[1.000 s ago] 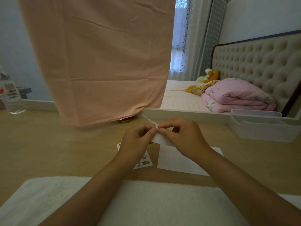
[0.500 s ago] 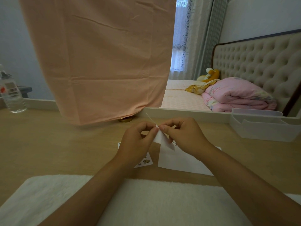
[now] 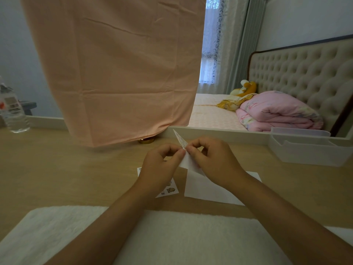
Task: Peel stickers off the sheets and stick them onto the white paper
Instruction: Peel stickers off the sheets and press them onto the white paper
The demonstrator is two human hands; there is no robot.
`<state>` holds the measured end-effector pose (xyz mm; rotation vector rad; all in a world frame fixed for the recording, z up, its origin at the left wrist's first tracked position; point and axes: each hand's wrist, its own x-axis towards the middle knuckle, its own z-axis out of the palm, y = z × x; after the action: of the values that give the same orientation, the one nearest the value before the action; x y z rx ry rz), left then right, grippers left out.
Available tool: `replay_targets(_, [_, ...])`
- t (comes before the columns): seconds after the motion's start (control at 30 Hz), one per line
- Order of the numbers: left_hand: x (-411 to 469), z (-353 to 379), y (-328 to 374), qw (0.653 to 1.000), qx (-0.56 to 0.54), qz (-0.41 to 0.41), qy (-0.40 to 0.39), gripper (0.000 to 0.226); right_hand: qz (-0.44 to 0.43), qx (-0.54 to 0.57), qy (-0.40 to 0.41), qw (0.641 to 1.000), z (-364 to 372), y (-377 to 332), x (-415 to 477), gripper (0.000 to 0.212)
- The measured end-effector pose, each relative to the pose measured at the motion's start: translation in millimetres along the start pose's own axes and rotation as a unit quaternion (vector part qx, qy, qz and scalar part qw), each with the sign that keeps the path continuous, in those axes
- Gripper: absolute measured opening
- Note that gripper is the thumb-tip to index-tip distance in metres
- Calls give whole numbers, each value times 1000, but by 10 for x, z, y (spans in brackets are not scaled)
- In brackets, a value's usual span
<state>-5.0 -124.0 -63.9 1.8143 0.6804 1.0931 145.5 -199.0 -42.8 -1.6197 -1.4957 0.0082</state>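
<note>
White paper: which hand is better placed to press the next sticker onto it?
Right, probably. The right hand hangs above the white paper, while the left hand hangs above the flat sticker sheet. Both hands pinch the lifted sticker sheet.

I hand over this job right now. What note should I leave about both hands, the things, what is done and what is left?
Left hand: pinches the raised sticker sheet.
Right hand: pinches the same sheet from the other side.
Second sticker sheet: flat on the table, partly under the left hand.
White paper: flat beside it; no sticker visible on it.
Done: nothing stuck that shows. Left: peel stickers, stick them on.
</note>
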Motion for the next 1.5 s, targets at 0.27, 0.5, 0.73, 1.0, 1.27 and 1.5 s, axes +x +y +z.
replay_targets(0.27, [-4, -35, 21, 1000, -17, -5, -6, 18, -98, -128, 2, 987, -27, 0, 3, 15])
replay_targets(0.5, [-4, -88, 29, 998, 28, 37, -36, 17, -9, -47, -59, 997, -74, -55, 33, 13])
replay_targets(0.73, [-16, -23, 82, 999, -44, 4, -8, 17, 21, 12, -48, 999, -116, -66, 65, 15])
replay_targets(1.0, [-13, 9, 134, 990, -115, -78, 1, 16, -45, -123, -28, 991, -148, -93, 60, 15])
replay_targets(1.27, [14, 15, 100, 993, -88, -79, 21, 15, 67, 67, -58, 994, -133, -90, 103, 18])
replay_targets(1.5, [18, -4, 68, 995, -73, -60, 29, 18, 110, 117, -80, 984, -174, -142, 101, 20])
